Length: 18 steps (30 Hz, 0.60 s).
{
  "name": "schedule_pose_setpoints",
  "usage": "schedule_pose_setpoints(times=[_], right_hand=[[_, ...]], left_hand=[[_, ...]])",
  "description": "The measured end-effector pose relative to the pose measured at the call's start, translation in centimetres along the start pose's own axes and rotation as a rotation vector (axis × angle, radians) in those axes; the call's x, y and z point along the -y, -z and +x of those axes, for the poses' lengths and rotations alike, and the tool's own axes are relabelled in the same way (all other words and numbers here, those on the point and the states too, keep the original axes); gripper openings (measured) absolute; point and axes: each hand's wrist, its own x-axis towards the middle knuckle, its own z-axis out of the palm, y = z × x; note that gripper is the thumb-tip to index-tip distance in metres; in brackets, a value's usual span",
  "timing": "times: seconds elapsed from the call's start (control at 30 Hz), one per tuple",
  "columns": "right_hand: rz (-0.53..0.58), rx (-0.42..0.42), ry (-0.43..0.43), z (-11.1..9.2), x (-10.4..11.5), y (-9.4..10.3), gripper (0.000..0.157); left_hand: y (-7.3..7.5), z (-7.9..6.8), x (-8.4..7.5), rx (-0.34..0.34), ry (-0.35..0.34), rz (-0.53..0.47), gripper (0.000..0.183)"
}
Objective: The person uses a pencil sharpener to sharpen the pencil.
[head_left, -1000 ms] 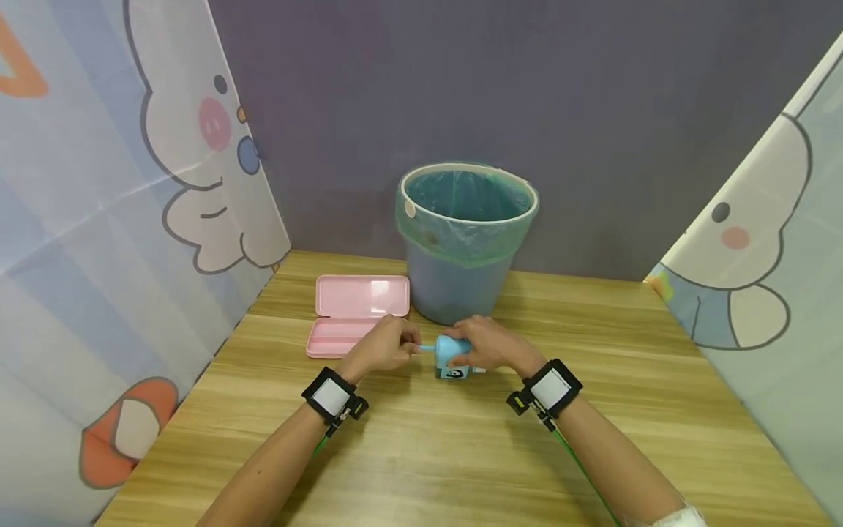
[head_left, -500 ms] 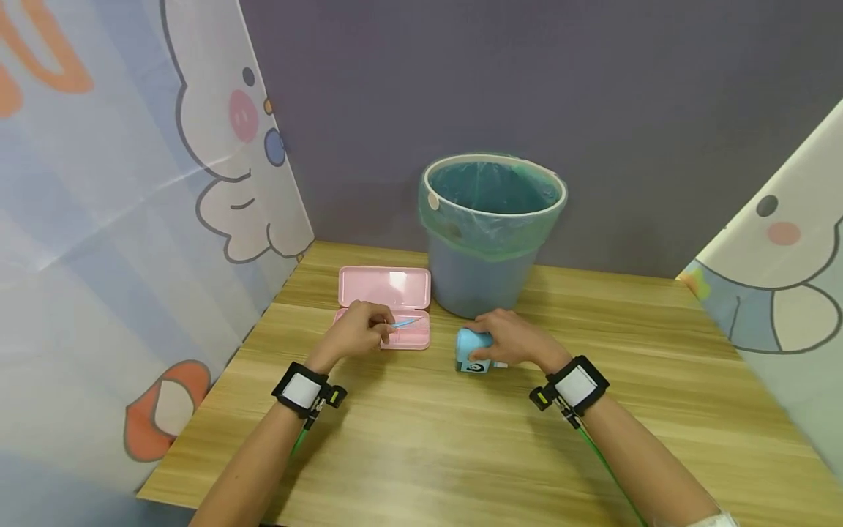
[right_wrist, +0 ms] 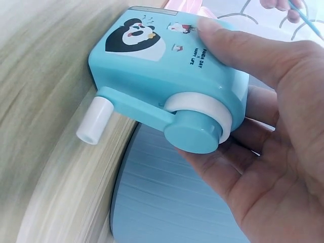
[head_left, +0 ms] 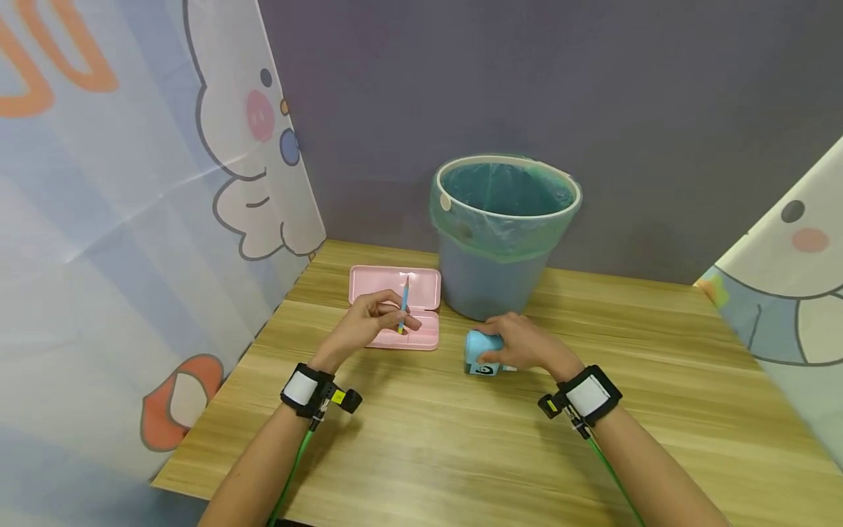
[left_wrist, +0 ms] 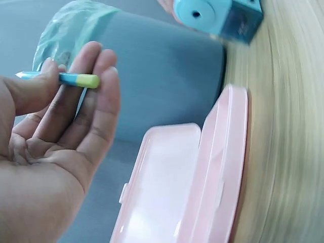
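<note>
A blue pencil (head_left: pixel 405 296) with a yellow-green end is pinched between the thumb and fingers of my left hand (head_left: pixel 372 322); its sharpened tip points up and away. Beneath and behind that hand lies an open pink pencil case (head_left: pixel 424 333), lid tipped back, with divided compartments in its base. My right hand (head_left: pixel 527 344) grips a light blue crank pencil sharpener (head_left: pixel 483 344) on the table, thumb on one side and fingers on the other. The right wrist view shows the panda print on the sharpener and its crank with a white knob (right_wrist: pixel 95 120).
A blue-grey waste bin (head_left: pixel 490 274) with a green plastic liner stands behind the sharpener, close to the pencil case. A dark wall (head_left: pixel 527 73) rises at the back of the wooden table (head_left: pixel 421 439). Printed cloth panels (head_left: pixel 165 219) flank both sides.
My left hand has drawn the pencil away from the sharpener, leftward over the pencil case, and turned it from sideways to upright. My right hand stays on the sharpener. The head view has shifted.
</note>
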Motion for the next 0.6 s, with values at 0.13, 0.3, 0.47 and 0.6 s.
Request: schedule_pose_setpoints(times=[0.13, 0.3, 0.47, 0.6], right_hand=[[-0.002, -0.011, 0.005, -0.3, -0.2, 0.0, 0.058], [-0.007, -0.001, -0.029, -0.3, -0.2, 0.0, 0.057], [-0.003, -0.016, -0.018, -0.3, -0.4, -0.1, 0.057], [0.002, -0.030, -0.009, -0.3, -0.5, -0.2, 0.059]], left_hand=[[0.4, 0.1, 0.2, -0.053, -0.001, -0.058, 0.020], [1.8, 0.4, 0.3, -0.189, -0.036, 0.079, 0.021], [3.3, 0.8, 0.2, -0.284, -0.033, 0.308, 0.022], [4.1, 1.6, 0.7, -0.305, -0.020, 0.527, 0.015]])
